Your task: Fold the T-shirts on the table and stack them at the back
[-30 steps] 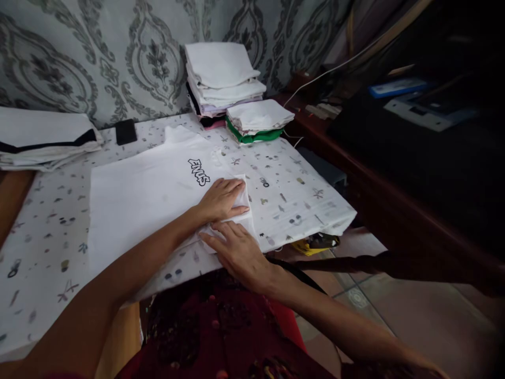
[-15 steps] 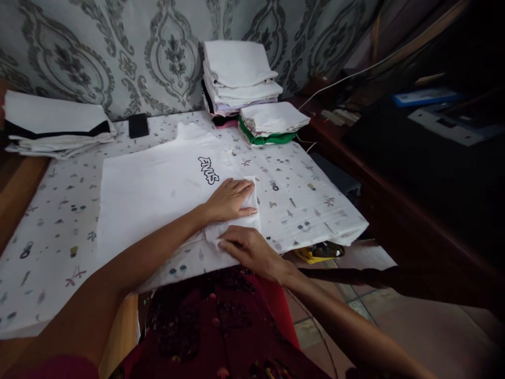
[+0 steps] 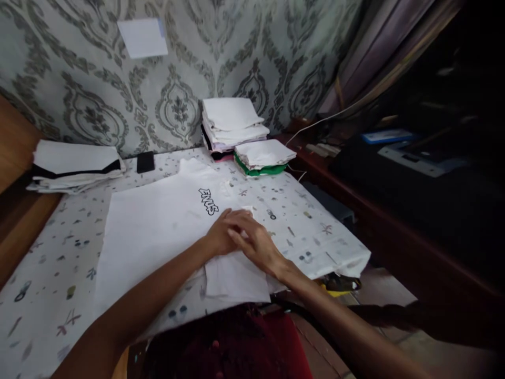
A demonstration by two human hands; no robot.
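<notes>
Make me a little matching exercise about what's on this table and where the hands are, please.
1. shirt
2. right hand
3. green cloth
4. black flat object

A. beneath folded white cloth
B. beside the black-banded pile
C. bearing outlined lettering
D. overlapping the left hand

Pairs: 1-C, 2-D, 3-A, 4-B

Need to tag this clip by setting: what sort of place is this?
Probably a home room or small workroom, judging by the patterned wall, printed tablecloth and stacks of folded clothes.
</notes>
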